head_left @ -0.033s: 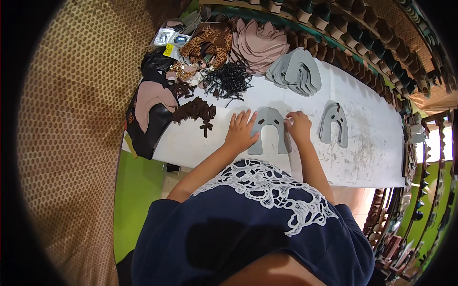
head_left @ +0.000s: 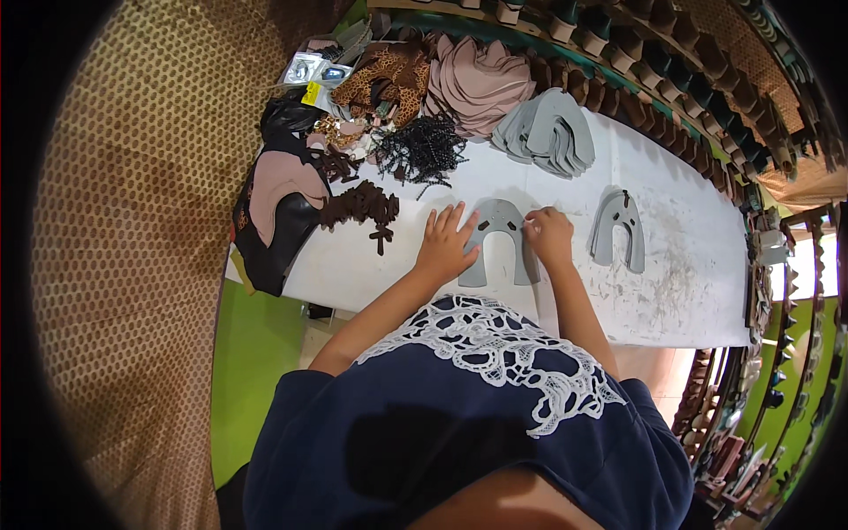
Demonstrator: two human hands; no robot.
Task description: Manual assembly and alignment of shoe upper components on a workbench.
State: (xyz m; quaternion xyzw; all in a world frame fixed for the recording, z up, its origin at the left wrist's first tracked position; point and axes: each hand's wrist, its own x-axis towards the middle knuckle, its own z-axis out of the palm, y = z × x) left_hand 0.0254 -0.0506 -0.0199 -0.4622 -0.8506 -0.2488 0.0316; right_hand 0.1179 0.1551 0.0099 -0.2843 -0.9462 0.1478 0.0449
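A grey U-shaped shoe upper piece [head_left: 500, 212] lies flat on the white table in front of me, its two legs toward me. Two small dark marks or strips show on its curve. My left hand [head_left: 444, 246] rests at its left edge, fingers spread and thumb touching the piece. At the right edge, my right hand [head_left: 549, 235] has its fingers curled together near the curve. A tiny pale spot shows at the fingertips; I cannot make out what it is. To the right lie similar grey uppers [head_left: 605, 231], overlapping, with dark strips on them.
Brown strips [head_left: 360, 208] lie in a heap at left, near black beaded trims [head_left: 420, 150]. Behind are stacks of grey uppers [head_left: 552, 132] and pink pieces [head_left: 477, 79], and leopard-print material [head_left: 389, 75]. Shoes [head_left: 627, 44] line racks along the far right. A black bag [head_left: 296, 230] sits at the left edge.
My right hand has shifted slightly left, closer over the grey upper. My left hand and everything else look the same.
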